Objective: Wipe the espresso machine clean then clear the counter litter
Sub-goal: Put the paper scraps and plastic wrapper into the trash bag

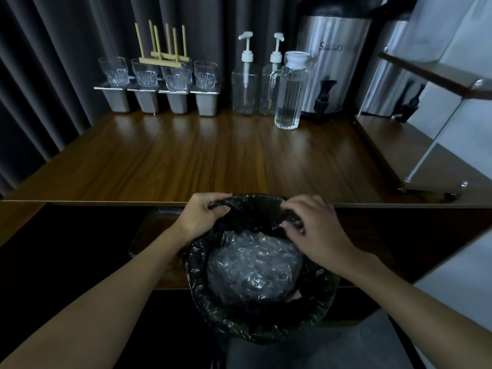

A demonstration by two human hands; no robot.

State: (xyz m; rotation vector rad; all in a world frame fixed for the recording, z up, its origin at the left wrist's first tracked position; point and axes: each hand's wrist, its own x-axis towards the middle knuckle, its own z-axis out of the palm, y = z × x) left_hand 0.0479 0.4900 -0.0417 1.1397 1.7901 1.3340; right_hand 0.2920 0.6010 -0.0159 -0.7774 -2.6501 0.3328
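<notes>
A round bin lined with a black trash bag [255,323] stands below the front edge of the wooden counter [186,161]. Crumpled clear plastic litter [253,267] fills the bag. My left hand [202,211] grips the bag's far-left rim, fingers curled round the plastic. My right hand [316,227] pinches the far-right rim of the bag. The far rim is lifted up to about counter-edge height between both hands. No espresso machine is in view.
At the back of the counter stand several glasses [175,75] on metal containers, a wooden rack [165,57], two pump bottles [245,78], a water-filled glass jug [290,94] and a steel urn [332,62]. A shelf cart [415,145] stands at the right.
</notes>
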